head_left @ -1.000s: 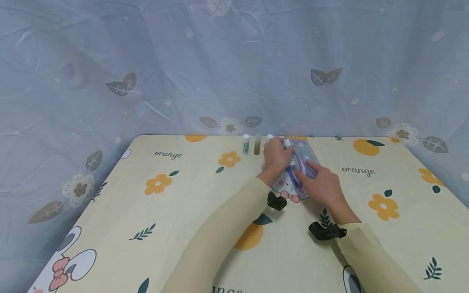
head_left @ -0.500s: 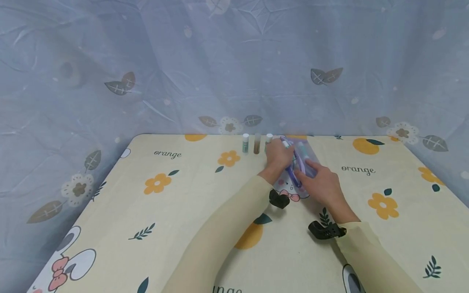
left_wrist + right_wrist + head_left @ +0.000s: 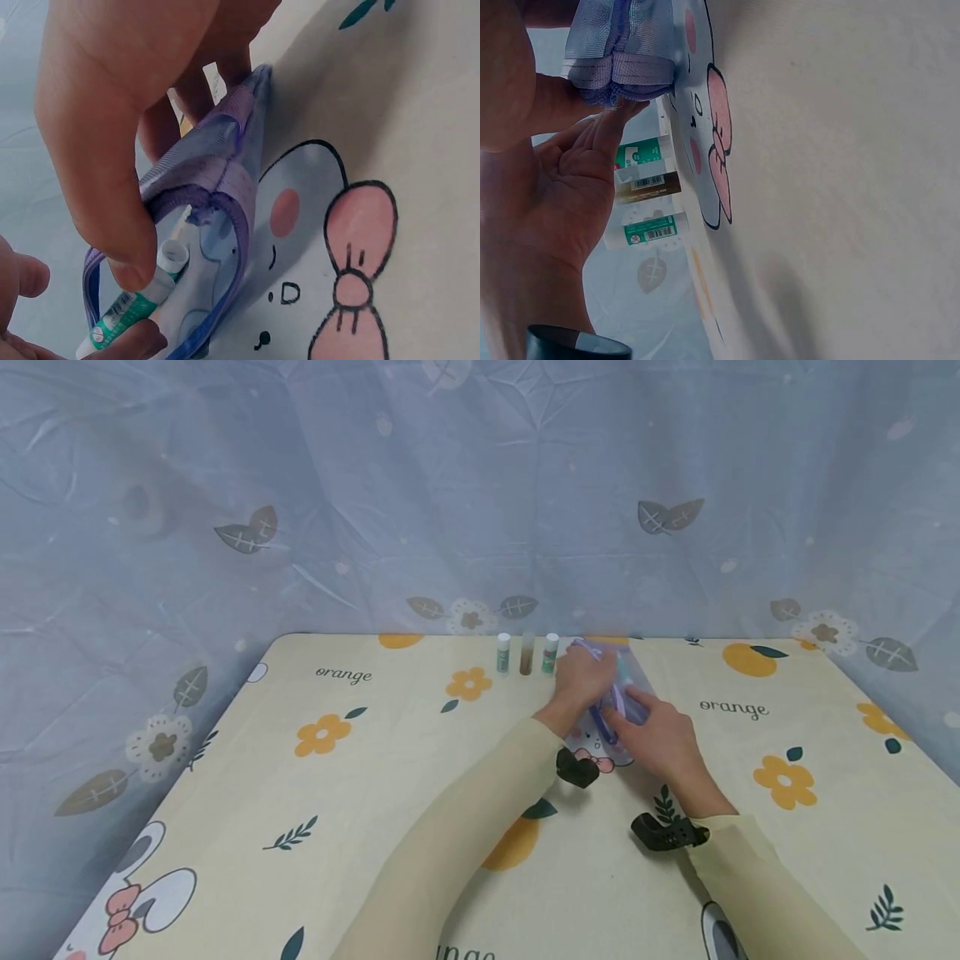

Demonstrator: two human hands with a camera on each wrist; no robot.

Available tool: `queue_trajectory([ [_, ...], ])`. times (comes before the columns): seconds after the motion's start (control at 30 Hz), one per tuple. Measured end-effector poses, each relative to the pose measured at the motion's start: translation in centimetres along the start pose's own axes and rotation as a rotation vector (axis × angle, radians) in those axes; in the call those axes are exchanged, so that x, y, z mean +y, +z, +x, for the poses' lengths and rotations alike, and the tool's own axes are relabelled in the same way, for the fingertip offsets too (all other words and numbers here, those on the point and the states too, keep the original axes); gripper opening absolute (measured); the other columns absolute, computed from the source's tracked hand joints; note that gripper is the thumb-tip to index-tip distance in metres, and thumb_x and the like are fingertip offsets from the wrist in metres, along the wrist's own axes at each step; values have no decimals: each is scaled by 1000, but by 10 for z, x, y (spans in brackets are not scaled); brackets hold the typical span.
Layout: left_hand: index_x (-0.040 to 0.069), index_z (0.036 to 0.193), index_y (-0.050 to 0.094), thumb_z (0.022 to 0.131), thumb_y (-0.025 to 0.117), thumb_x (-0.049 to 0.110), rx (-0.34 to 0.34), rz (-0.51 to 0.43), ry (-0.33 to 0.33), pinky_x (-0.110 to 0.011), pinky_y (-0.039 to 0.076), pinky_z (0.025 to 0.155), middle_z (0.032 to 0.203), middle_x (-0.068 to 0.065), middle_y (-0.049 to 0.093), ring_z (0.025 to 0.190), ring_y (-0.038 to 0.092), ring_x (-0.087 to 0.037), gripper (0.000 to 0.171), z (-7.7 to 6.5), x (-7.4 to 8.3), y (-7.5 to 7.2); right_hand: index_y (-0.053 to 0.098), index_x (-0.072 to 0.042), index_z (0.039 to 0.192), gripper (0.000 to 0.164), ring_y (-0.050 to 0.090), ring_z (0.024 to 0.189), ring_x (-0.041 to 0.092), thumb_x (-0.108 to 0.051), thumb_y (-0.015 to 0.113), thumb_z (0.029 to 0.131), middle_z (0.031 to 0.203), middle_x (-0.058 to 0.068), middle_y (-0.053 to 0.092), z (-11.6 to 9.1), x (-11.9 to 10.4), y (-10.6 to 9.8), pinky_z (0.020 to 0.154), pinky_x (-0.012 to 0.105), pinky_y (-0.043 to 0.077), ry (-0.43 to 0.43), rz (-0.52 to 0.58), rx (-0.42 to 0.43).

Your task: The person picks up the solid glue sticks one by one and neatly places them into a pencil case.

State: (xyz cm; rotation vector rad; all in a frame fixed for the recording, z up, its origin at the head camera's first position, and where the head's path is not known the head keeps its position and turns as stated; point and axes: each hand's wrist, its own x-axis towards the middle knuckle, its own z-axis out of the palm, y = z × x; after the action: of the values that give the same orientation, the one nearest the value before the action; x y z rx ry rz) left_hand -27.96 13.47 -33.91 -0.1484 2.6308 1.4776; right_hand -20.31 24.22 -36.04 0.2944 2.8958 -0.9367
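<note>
In the head view, my left hand is at the mouth of a purple translucent zip pouch. The left wrist view shows that pouch with its zipper apart. A glue stick with a white cap and green label lies tilted in the opening, held by my left fingers. Another white tube end shows inside. My right hand grips the pouch's right edge, thumb in front and fingers behind. From the right wrist, the pouch's zipped end hangs by that hand; the left palm faces it.
Left of the pouch stand a glue stick, a brown tube with a clear cap, and another glue stick. A printed cloth covers the table, and a blue curtain hangs behind its far edge.
My left hand has shifted slightly right over the pouch. The glue stick, upright above the opening one second ago, has gone down and is hidden behind the hand from the head view.
</note>
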Motion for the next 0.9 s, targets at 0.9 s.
queue_trajectory([
  [0.9, 7, 161, 41, 109, 43, 53, -89, 9, 88, -43, 44, 124, 164, -11, 49, 152, 47, -29, 69, -4, 5, -6, 30, -6, 166, 83, 45, 144, 57, -58, 50, 105, 162, 37, 38, 2, 4, 1, 113, 70, 46, -29, -15, 2],
])
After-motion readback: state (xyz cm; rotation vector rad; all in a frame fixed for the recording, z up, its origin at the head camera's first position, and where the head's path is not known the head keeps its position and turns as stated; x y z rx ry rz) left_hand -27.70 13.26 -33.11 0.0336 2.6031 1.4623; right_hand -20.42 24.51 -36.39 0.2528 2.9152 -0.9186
